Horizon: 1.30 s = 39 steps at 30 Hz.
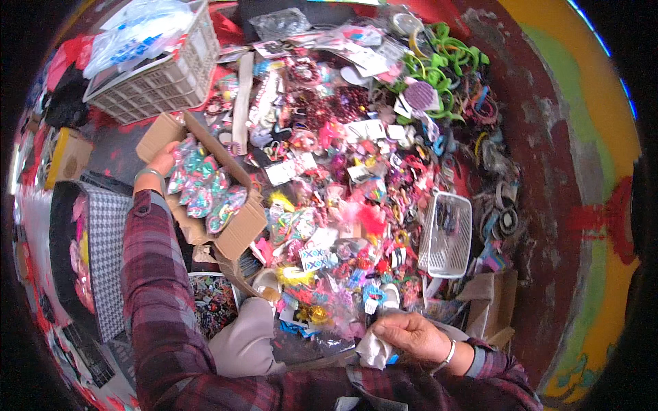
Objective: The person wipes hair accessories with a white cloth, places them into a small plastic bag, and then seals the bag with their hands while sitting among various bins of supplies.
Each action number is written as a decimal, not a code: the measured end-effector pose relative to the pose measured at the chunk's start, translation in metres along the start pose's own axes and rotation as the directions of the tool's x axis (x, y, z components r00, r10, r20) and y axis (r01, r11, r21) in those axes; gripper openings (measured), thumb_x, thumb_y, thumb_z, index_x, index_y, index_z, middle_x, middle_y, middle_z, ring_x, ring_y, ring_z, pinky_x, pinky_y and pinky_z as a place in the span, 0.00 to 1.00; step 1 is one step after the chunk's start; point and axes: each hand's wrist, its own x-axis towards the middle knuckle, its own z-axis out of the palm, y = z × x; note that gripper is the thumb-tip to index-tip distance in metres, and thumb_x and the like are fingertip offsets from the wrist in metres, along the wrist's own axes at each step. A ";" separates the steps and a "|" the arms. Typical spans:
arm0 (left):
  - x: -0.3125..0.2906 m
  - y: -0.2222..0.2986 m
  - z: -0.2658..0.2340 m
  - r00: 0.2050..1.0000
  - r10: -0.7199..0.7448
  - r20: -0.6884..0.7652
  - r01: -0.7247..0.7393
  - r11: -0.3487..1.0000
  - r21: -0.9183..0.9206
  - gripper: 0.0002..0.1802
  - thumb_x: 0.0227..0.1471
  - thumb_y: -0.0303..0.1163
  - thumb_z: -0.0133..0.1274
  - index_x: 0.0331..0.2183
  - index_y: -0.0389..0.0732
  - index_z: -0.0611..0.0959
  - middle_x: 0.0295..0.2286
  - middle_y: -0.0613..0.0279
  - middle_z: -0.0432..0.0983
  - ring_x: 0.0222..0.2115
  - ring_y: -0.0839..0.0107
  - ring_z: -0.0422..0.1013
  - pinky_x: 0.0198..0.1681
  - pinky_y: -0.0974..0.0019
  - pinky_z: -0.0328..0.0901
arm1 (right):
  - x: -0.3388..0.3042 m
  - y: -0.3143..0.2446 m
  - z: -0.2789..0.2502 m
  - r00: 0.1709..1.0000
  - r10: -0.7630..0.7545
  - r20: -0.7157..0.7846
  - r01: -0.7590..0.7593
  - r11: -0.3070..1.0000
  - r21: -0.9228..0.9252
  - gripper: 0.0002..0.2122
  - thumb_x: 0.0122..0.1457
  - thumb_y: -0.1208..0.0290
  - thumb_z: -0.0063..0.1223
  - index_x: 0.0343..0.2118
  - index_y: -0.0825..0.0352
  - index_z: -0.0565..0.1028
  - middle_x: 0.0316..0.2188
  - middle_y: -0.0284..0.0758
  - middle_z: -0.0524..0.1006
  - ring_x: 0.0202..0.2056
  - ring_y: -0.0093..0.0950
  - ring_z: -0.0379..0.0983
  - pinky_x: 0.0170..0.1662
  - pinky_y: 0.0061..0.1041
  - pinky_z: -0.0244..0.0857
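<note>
My left hand [162, 163] is at the left side of an open cardboard box [240, 233], gripping its edge; some of the fingers are hidden. Several clear bags of colourful small items [199, 179], teal, pink and red, fill the box. My right hand [415, 335] is closed, thumb against fingers, on a crumpled white cloth or tissue [373, 351] low in the view. Just beyond that hand spreads a wide heap of hair accessories and trinkets [336, 198], many in small plastic bags or on cards.
A white plastic basket [445, 236] stands right of the heap. Green headband-like loops [449, 58] lie at the far right. A large grey crate [157, 82] with plastic bags stands far left. A houndstooth-patterned container [103, 253] is beside my left arm. Another cardboard box [504, 308] sits lower right.
</note>
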 end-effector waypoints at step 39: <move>-0.731 0.333 -0.029 -0.738 0.669 -0.093 -0.223 -0.111 0.969 0.16 0.55 0.42 0.40 0.31 0.38 0.73 0.25 0.62 0.70 0.22 0.73 0.66 0.26 0.70 0.62 | -0.105 0.088 -0.051 0.594 -0.686 -0.420 0.188 0.627 -0.756 0.17 0.54 0.58 0.49 0.25 0.71 0.76 0.17 0.41 0.74 0.19 0.29 0.70 0.28 0.29 0.64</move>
